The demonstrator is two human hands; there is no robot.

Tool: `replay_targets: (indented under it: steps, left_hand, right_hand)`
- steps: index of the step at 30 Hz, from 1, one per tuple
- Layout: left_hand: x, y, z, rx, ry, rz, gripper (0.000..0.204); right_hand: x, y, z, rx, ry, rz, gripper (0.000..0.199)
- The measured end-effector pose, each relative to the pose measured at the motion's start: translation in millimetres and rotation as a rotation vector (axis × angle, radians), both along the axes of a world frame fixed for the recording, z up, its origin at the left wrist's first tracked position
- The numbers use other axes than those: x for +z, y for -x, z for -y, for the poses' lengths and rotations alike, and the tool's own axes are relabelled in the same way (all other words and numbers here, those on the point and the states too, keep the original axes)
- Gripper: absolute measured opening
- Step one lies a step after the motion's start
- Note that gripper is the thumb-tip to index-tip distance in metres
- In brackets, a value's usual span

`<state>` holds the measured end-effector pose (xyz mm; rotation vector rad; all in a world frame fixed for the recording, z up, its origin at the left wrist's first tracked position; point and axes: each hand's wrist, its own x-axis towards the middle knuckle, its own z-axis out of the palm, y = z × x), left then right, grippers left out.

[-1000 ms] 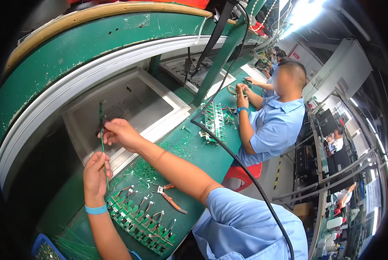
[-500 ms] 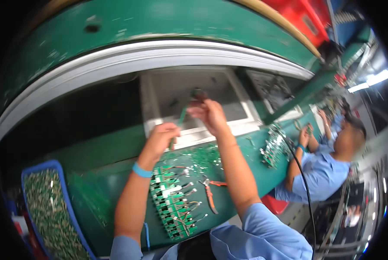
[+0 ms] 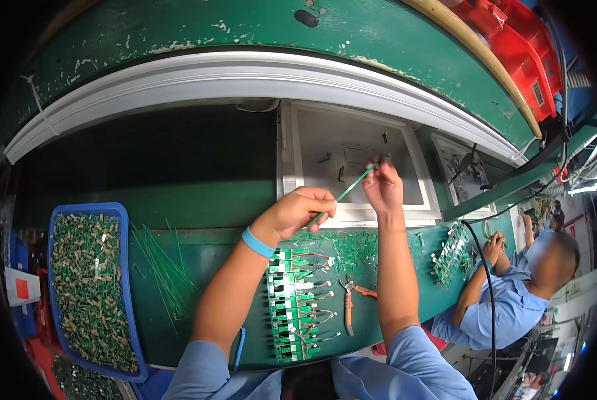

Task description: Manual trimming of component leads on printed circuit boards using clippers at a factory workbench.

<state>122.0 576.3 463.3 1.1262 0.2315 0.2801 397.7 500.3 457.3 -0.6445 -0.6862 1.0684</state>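
A thin green circuit-board strip (image 3: 353, 187) slants up to the right between my two hands, above the edge of a white-framed panel. My left hand (image 3: 305, 207), with a blue band on its wrist, is closed round the lower end. At the upper end, the fingers of my right hand (image 3: 384, 187) pinch the strip, their tips partly blurred. Below my left hand, a row of green circuit boards (image 3: 285, 307) with short wires and connectors lies on the bench. Beside it are cutting pliers (image 3: 349, 310) with orange handles.
Green scraps (image 3: 355, 250) litter the bench below the white-framed panel (image 3: 426, 190). At left, long thin green strips (image 3: 162, 267) lie near a blue bin (image 3: 126, 293) full of small boards. A black cable (image 3: 492, 293) hangs at right, near a co-worker (image 3: 505, 300) with more boards.
The view has swung, so the bench and panel sit differently in it. The strip, earlier blurred, now stretches between both hands, its upper end in my right fingers.
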Motion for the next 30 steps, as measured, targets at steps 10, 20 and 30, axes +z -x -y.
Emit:
replay_targets:
  steps: [10, 20, 30]
  left_hand:
    - [12.5, 13.3, -11.1, -0.066, 0.229, 0.049, 0.017]
    - [17.1, -6.8, 33.4, -0.501, 0.679, 0.433, 0.02]
    - [57.6, 36.0, 5.1, 0.121, 0.46, 0.283, 0.021]
  right_hand:
    - [45.5, 9.5, 9.7, -0.004, -0.067, 0.202, 0.028]
    - [82.0, 5.1, 35.9, 0.107, -0.605, 0.01, 0.048]
    - [20.2, -3.0, 61.3, -0.335, 0.646, 1.582, 0.052]
